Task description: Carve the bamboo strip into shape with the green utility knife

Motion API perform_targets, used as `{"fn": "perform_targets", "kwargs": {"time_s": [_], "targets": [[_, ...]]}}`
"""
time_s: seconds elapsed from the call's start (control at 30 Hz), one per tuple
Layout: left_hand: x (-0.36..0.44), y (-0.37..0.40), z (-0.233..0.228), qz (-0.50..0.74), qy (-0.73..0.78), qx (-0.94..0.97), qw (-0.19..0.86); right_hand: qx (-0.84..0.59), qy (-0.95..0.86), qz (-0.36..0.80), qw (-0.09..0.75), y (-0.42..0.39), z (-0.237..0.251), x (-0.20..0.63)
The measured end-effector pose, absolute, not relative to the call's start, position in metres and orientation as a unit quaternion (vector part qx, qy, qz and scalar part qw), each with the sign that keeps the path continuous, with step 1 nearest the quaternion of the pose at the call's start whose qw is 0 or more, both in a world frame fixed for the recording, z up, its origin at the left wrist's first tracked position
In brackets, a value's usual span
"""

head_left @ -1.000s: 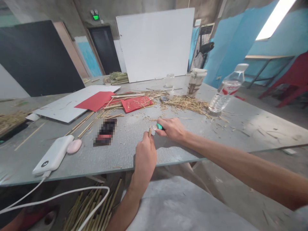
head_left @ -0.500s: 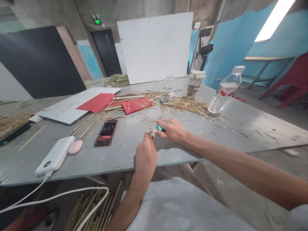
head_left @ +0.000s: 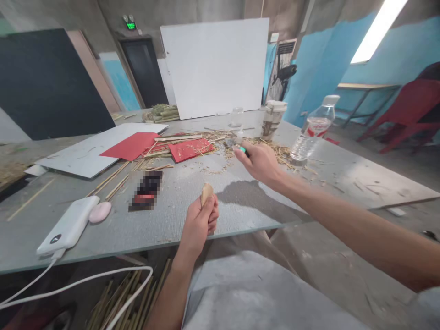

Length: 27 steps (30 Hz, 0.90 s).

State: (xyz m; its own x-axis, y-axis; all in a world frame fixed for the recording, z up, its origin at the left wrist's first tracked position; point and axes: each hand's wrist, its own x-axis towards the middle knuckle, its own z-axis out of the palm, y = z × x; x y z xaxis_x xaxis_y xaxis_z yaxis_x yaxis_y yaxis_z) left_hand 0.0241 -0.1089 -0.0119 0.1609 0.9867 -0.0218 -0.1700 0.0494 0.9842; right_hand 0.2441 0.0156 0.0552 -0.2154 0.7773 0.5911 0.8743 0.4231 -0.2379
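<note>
My left hand [head_left: 199,222] is closed in a fist around a short bamboo piece [head_left: 206,192], which sticks up from the top of the grip, just above the near edge of the table [head_left: 240,206]. My right hand [head_left: 259,160] is raised farther out over the table, fingers curled around a cutter [head_left: 242,149] with a green handle; only its tip shows past the knuckles. The two hands are apart. Beyond my right hand lies a straw pile [head_left: 275,153], with a cup [head_left: 272,119] and a water bottle [head_left: 311,130] behind it. To the left are red paper [head_left: 189,149], loose bamboo sticks [head_left: 117,176], a white board [head_left: 92,151], a power bank [head_left: 68,227] and a pink oval case [head_left: 100,212] beside it.
</note>
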Motion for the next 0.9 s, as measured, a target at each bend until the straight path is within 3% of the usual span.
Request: {"fn": "perform_targets", "kwargs": {"time_s": [0.3,0.6,0.9], "targets": [[0.015,-0.109,-0.006,0.476,0.391,0.498,0.610,-0.486,-0.833,-0.004,0.264,-0.029,0.034,0.215],[0.024,-0.106,-0.014,0.478,0.518,0.594,0.388,-0.451,-0.875,-0.002,0.177,-0.051,0.033,0.203],[0.031,-0.101,-0.016,0.439,0.575,0.627,0.289,-0.475,-0.872,-0.037,0.115,-0.044,0.032,0.202]]}}
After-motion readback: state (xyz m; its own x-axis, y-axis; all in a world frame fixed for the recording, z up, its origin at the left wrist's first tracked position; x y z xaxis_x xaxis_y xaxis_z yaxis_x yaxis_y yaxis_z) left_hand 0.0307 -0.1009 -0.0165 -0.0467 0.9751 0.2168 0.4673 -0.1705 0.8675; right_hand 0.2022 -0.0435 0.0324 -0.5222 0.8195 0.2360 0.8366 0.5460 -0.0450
